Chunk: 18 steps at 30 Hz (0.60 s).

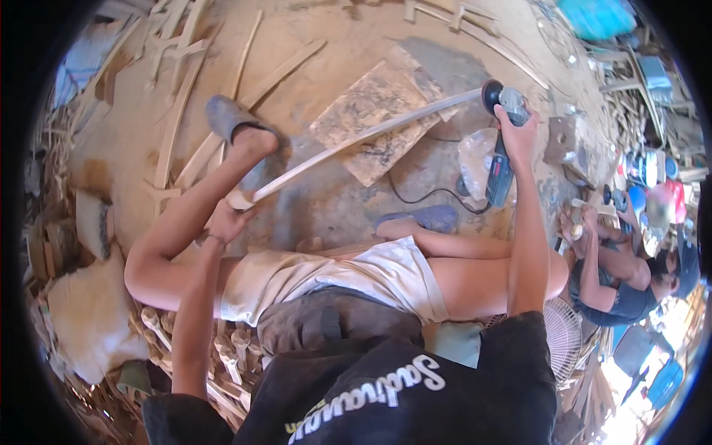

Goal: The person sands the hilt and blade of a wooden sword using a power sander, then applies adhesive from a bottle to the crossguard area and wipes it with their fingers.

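Note:
My left hand (228, 221) is closed around the near end of a long, pale wooden strip (363, 137), which slants up to the right across my front. In my right hand (517, 133) is an angle grinder (500, 174) with a blue-and-black body and a grey metal head. Its round, dark disc (491, 96) meets the far end of the strip, touching it or very close to it. A dark cord (423, 202) runs from the grinder's lower end over the floor. Beneath the strip lies a stained flat board (382, 119).
Loose wooden pieces (182, 111) lie at the far left. A clear plastic bag (477, 156) rests beside the grinder, with a block with a hole (571, 144) further right. At the right another person (623, 274) sits working. A fan (561, 337) stands close by my right side.

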Motion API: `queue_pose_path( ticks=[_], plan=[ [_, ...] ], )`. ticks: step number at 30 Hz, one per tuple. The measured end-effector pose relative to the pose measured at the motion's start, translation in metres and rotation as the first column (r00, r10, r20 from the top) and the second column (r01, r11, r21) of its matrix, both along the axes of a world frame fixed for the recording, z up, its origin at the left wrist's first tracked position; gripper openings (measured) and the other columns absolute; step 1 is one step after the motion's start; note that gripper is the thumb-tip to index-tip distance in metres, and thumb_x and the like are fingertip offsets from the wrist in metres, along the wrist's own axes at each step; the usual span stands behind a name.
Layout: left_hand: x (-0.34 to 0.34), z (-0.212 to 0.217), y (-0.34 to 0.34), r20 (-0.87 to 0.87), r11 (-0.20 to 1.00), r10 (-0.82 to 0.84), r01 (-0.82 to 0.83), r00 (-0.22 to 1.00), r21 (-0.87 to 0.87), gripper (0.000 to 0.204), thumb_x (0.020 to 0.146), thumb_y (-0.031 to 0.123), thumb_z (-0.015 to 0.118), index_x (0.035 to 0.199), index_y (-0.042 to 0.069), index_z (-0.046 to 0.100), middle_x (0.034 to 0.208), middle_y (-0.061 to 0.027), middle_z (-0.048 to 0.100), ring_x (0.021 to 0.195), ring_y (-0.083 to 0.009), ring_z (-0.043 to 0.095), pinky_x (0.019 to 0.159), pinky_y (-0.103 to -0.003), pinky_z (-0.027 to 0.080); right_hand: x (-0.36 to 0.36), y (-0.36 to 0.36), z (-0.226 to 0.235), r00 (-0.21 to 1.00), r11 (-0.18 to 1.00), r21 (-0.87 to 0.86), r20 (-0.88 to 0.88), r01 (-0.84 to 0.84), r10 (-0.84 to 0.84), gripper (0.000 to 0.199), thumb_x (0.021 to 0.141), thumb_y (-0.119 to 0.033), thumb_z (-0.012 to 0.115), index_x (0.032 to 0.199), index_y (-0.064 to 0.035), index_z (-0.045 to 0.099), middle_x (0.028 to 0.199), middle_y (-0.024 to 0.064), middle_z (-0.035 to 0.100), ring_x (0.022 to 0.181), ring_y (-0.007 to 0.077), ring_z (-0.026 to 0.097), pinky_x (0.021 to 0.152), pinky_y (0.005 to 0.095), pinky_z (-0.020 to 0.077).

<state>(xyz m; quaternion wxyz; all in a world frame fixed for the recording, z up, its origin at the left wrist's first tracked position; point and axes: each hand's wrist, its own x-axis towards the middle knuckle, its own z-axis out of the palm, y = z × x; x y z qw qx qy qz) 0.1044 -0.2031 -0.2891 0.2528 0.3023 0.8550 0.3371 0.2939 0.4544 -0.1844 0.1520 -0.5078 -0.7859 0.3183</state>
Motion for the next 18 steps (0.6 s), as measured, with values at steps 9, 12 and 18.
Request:
queue_pose_path(
  ticks=[9,12,18],
  plan=[
    [0.042,-0.009,0.098,-0.103,0.777,0.038,-0.095,0.994,-0.623,0.04,0.087,0.029,0.083,0.121,0.008,0.083,0.101,-0.0241,0.081,0.096,-0.0462,0.079,0.084,-0.057,0.063,-0.014,-0.167,0.023,0.82,0.848,-0.071,0.224,-0.525,0.526,0.079,0.091,-0.045,0.088,0.155,-0.0226,0.048,0.11,0.0244,0.08,0.097,0.0453,0.08,0.084,0.0536,0.0618],
    [0.051,-0.016,0.1,-0.027,0.75,0.029,-0.04,0.999,-0.66,0.035,0.088,0.031,0.082,0.112,0.006,0.083,0.102,-0.0259,0.082,0.097,-0.0475,0.079,0.089,-0.058,0.064,-0.018,-0.229,0.007,0.655,0.693,-0.13,0.242,-0.709,0.716,0.08,0.091,-0.044,0.084,0.157,-0.0221,0.046,0.108,0.0254,0.08,0.093,0.0503,0.079,0.08,0.0574,0.0621],
    [0.051,-0.021,0.092,-0.003,0.821,0.108,-0.091,0.994,-0.563,0.028,0.088,0.03,0.08,0.103,0.007,0.085,0.098,-0.0287,0.08,0.097,-0.049,0.078,0.09,-0.058,0.064,-0.016,-0.285,-0.015,0.428,0.508,-0.219,0.326,-0.833,0.843,0.09,0.09,-0.047,0.085,0.16,-0.0114,0.042,0.107,0.0261,0.079,0.09,0.0472,0.08,0.077,0.0583,0.0629]
  ],
)
